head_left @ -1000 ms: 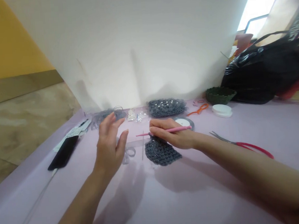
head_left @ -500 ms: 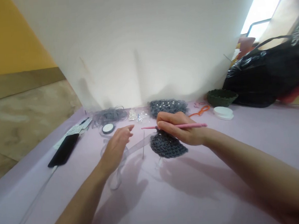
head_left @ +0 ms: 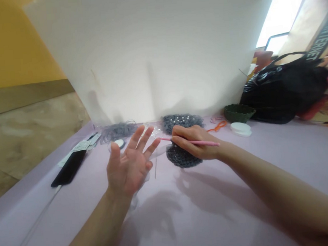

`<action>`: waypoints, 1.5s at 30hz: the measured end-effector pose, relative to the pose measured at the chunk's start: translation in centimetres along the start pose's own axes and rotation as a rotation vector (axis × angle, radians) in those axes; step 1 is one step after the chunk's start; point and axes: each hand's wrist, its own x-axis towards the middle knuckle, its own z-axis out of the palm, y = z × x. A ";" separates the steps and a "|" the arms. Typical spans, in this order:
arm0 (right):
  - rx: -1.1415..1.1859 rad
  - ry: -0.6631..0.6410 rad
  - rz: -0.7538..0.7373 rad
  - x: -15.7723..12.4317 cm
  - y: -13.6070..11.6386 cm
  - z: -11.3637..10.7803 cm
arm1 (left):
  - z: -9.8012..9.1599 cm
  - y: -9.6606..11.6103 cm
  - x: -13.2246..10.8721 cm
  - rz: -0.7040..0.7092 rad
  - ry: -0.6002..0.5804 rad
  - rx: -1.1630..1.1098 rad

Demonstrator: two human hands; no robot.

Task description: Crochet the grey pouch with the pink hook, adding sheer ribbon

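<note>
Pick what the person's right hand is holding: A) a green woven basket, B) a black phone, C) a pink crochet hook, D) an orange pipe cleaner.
C: the right hand grips the pink crochet hook between thumb and fingers, just above the grey crocheted piece.

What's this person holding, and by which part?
The right hand grips a pink crochet hook around its middle, between thumb and fingers; the left hand is open and holds nothing.

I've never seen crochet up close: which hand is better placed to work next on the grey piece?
The right hand, probably: it holds the pink crochet hook right over the grey crochet piece. The left hand is open and empty, off to one side.
</note>
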 end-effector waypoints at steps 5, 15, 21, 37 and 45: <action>0.014 0.020 -0.028 -0.2 0.4 0.8 | 2.3 0.3 0.8 0.005 -0.112 0.110; 0.018 -0.019 0.005 -0.1 -0.5 1.1 | 4.4 1.4 2.5 0.536 0.180 0.421; 0.026 0.009 0.015 -0.2 -0.9 1.1 | 2.7 1.0 1.6 0.639 0.205 1.208; 0.285 0.210 0.006 -0.2 -1.0 2.8 | -1.9 -1.5 1.5 0.224 0.288 1.362; 0.426 0.226 0.106 -0.3 -1.1 4.5 | -0.5 -4.1 3.7 -0.028 0.452 0.276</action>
